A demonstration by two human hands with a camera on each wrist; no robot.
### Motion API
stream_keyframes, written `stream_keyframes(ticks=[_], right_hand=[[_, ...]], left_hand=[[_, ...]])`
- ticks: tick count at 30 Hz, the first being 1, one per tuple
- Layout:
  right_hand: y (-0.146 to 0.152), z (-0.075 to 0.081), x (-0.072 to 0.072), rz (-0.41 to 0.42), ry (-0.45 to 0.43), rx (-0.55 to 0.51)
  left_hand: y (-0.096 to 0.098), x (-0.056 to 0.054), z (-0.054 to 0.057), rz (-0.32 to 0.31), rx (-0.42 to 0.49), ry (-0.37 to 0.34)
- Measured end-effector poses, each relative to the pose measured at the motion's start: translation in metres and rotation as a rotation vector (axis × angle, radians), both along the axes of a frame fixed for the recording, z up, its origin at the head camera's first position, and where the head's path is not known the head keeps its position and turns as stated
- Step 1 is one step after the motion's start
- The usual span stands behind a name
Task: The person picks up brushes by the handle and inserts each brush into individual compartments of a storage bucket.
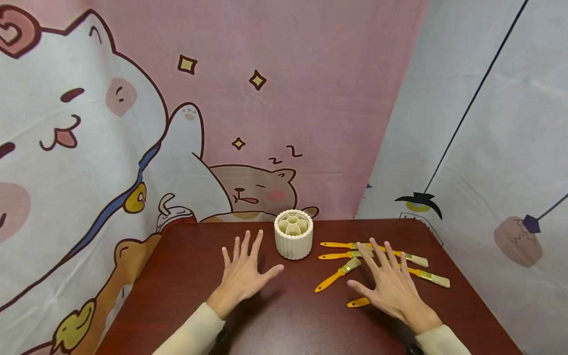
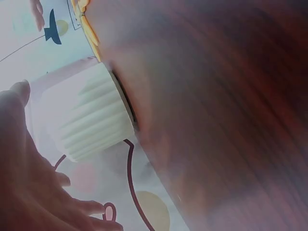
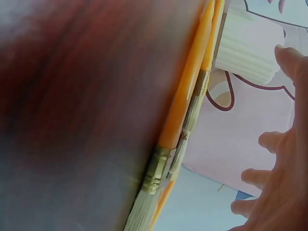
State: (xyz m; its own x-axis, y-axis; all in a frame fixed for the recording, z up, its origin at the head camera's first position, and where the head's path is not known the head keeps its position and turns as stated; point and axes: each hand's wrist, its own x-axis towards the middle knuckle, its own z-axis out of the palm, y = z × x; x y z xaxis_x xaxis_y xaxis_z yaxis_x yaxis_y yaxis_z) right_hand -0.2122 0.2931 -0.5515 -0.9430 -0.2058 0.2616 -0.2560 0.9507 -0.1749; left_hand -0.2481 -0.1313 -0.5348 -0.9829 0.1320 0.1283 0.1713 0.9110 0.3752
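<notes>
Starting at left with the left hand (image 1: 243, 278), spread wide, fingers straight, gripping nothing, raised above the table (image 1: 177, 286). Sliding right to the ribbed pot (image 1: 293, 246), upright on the far side. On to the paintbrushes (image 1: 335, 256), lying flat to the right of the pot, some partly hidden by the right hand (image 1: 392, 291), spread just as wide, no hold on anything. Probably best to pinch one handle at a time around its middle, lift straight up, and keep clear of the neighbours. Turning to direction: a slanting brush (image 1: 330, 282), long axis from near left to far right, bristles at the far end; two far brushes (image 1: 337, 245), lengthwise across the table, handles left, bristles right; one near brush (image 1: 357, 302), handle end to the left, bristles out of sight; and a rightmost brush (image 1: 437, 279), angled toward near right, bristles at that end.
</notes>
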Motion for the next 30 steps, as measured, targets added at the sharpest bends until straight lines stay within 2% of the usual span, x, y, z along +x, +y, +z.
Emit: stream_keyframes(ticks=[15, 22, 30], right_hand=[[-0.004, 0.008, -0.011, 0.013, 0.01, 0.006], [-0.006, 0.008, -0.015, 0.031, 0.034, 0.007], [-0.012, 0.01, -0.015, 0.043, 0.022, -0.011]], left_hand=[[0.02, -0.019, 0.008, 0.015, 0.118, 0.015], [0.029, -0.03, 0.007, 0.02, 0.155, 0.02], [0.036, -0.036, 0.006, 0.021, 0.219, 0.033]])
